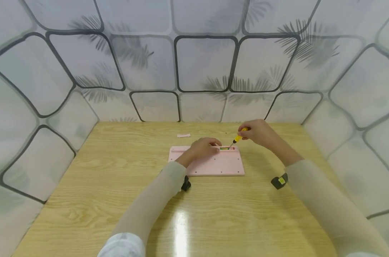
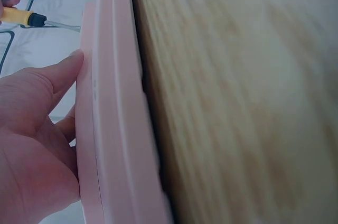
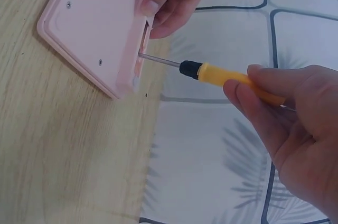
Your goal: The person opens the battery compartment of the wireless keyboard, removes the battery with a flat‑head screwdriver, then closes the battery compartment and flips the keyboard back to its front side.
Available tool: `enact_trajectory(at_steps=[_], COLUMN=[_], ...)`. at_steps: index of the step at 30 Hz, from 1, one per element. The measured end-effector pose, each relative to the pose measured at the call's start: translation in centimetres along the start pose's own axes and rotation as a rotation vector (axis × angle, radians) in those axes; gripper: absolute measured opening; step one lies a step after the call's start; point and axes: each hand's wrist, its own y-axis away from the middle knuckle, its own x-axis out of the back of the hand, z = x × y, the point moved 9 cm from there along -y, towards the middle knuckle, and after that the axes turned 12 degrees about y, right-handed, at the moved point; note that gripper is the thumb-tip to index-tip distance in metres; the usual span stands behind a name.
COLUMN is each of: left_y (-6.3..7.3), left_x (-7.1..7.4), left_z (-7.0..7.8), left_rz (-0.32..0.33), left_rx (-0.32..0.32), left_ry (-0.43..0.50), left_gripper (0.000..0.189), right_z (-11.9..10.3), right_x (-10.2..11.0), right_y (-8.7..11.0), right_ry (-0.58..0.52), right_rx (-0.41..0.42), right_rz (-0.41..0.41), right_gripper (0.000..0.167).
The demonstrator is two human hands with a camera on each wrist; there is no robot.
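A pink keyboard point(image 1: 228, 162) lies underside up on the table, with small screws across its back. In the raised strip along its far edge, a battery slot is uncovered, and a green-and-orange battery point(image 1: 225, 148) shows in it. My left hand point(image 1: 205, 147) grips that far edge just left of the slot, thumb on the pink surface and fingers bent over the edge. My right hand point(image 3: 309, 123) pinches the yellow handle of a screwdriver point(image 3: 219, 75) between thumb and fingers. The screwdriver slants down, its metal tip at the right part of the slot.
A small pink cover point(image 1: 183, 135) lies on the wooden table point(image 1: 117, 185) beyond the keyboard. One tiny dark speck point(image 1: 226, 133) is on the wood near the table's far edge. Patterned curtain walls point(image 1: 207, 64) stand behind and on both sides.
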Motion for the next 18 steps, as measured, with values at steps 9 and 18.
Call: enact_trajectory(at_steps=[9,18], left_y=[0.12,-0.04], left_x=[-0.07,-0.18], left_z=[0.39,0.18], left_rz=[-0.002,-0.011], left_rx=[0.003,0.002], left_ry=[0.001,-0.004], left_gripper=[0.032,0.032], right_z=[0.17,0.82], right_x=[0.06,-0.48], right_y=[-0.26,0.17], right_ry=[-0.044,-0.046], right_rx=[-0.014,-0.007], right_rz=[0.01,0.092], right_gripper=[0.019,0.02])
